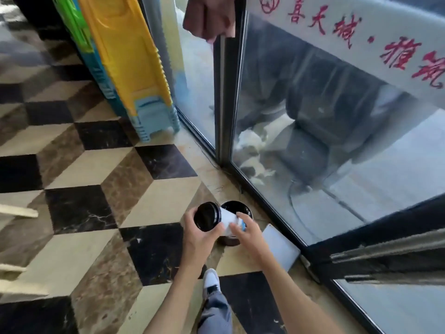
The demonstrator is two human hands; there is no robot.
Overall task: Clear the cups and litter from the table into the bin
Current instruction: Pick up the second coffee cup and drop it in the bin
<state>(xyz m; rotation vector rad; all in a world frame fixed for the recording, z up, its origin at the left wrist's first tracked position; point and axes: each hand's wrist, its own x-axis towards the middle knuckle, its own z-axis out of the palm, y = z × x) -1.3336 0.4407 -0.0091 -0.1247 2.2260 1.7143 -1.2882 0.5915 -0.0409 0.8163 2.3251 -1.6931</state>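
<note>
since no table shows from the head camera, only a guess at progress is possible: the person stands on a checkered floor (96, 165) beside a glass door (313, 116), holding a cup (227, 222) tilted on its side right above a small dark bin (237, 207) at about 6 o'clock in the view, so this cup looks one step short of being dropped in. whether more cups or litter wait elsewhere cannot be told. the left hand (199, 233) is curled around the lid end, its fingers (216, 231) wrapped on the black lid (207, 216). the right hand (248, 233) is half open, its fingers (237, 219) resting on the white side of the cup, steadying rather than gripping hard. a white flat box (280, 247) lies on the floor at 3 o'clock from the bin, just beside it.
</note>
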